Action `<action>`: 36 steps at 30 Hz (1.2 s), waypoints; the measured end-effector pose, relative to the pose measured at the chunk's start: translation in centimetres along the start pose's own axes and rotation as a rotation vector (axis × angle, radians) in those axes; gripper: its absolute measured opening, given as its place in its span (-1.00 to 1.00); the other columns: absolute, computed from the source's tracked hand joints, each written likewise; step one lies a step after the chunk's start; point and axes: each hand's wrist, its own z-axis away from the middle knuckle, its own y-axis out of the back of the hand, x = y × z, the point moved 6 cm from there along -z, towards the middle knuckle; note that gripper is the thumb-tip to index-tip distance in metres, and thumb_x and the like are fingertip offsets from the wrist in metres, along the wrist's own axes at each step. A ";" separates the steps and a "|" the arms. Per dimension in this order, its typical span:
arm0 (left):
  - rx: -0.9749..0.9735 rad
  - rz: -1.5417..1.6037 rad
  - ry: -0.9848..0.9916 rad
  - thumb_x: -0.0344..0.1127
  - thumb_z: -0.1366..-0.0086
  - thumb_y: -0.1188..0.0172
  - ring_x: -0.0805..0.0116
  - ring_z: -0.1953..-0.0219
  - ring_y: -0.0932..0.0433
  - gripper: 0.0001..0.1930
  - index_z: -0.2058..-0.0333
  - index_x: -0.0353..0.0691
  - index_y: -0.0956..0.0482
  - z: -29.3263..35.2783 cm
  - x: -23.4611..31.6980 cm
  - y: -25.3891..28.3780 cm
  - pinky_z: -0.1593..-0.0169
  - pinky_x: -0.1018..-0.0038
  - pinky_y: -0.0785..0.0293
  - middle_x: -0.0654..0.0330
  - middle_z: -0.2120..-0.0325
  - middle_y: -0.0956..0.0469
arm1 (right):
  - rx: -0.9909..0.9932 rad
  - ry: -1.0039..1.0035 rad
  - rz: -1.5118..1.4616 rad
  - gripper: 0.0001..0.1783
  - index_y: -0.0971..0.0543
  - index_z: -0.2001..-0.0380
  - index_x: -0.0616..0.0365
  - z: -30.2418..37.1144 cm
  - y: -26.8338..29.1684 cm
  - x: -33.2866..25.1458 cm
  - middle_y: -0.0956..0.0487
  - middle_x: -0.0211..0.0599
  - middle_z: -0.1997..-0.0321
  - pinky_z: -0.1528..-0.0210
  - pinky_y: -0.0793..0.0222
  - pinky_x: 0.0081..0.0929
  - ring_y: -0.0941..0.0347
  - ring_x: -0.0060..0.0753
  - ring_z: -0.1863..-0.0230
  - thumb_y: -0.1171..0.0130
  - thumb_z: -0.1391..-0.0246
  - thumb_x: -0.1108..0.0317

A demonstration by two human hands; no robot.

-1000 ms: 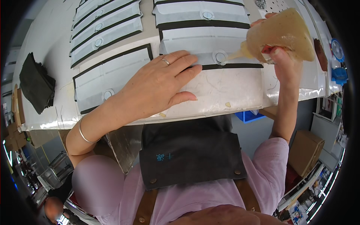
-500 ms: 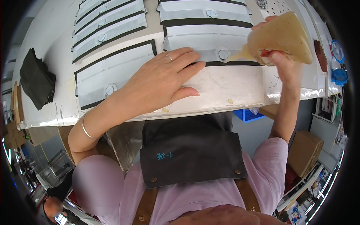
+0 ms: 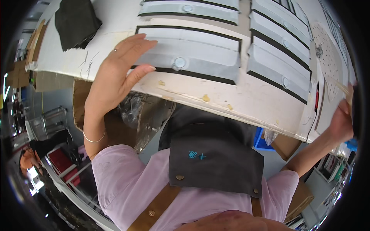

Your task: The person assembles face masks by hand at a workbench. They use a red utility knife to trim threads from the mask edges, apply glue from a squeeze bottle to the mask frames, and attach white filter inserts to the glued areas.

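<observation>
My left hand [image 3: 111, 77] is open, thumb and fingers apart, at the left end of a white panel with a black border [image 3: 208, 48]. Its fingertips lie over that end; whether they press on it I cannot tell. A round clear disc [image 3: 179, 63] sits near the panel's front edge. Far to the right, at the picture's rim, my right hand [image 3: 341, 121] is closed around a squeeze bottle. Only the bottle's pale spout [image 3: 340, 85] shows, pointing up and left; its body is cut off by the dark rim.
More bordered panels with discs [image 3: 279, 65] lie in rows at the right and back. A stack of black sheets [image 3: 77, 24] is at the far left. Yellowish blobs [image 3: 206, 98] dot the table's front edge. A perforated board [image 3: 329, 65] and a red pen-like tool [image 3: 317, 98] lie right.
The view has swung left. My right hand has carried the bottle from a panel's disc out to the right rim. My left hand has moved to the left end of the bordered panel.
</observation>
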 end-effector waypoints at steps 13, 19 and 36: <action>0.009 0.007 -0.173 -0.03 -0.27 -0.29 -0.07 -0.29 -0.41 -0.46 -0.13 -0.24 -0.58 3.6 0.0 -3.2 -0.28 0.11 -0.42 0.02 -0.19 -0.49 | -0.042 -0.319 0.632 -0.47 -0.47 -0.12 0.30 -5.7 -16.3 24.5 -0.62 -0.08 0.00 0.33 -0.57 -0.39 -0.63 -0.29 0.14 -0.28 -0.24 0.15; 0.042 0.008 -0.197 -0.04 -0.24 -0.32 -0.06 -0.28 -0.43 -0.46 -0.11 -0.23 -0.59 3.6 -0.2 -3.3 -0.27 0.11 -0.44 0.03 -0.18 -0.50 | -0.084 -0.355 0.641 -0.45 -0.49 -0.09 0.29 -6.3 -17.6 26.3 -0.63 -0.14 0.06 0.36 -0.59 -0.38 -0.63 -0.32 0.18 -0.33 -0.20 0.12; 0.034 0.011 -0.197 -0.02 -0.22 -0.34 -0.05 -0.27 -0.44 -0.44 -0.11 -0.23 -0.59 3.5 -0.2 -3.3 -0.26 0.11 -0.45 0.05 -0.17 -0.51 | -0.106 -0.379 0.642 -0.50 -0.52 -0.07 0.32 -6.2 -17.3 27.2 -0.65 -0.15 0.08 0.32 -0.63 -0.34 -0.64 -0.32 0.20 -0.33 -0.14 0.26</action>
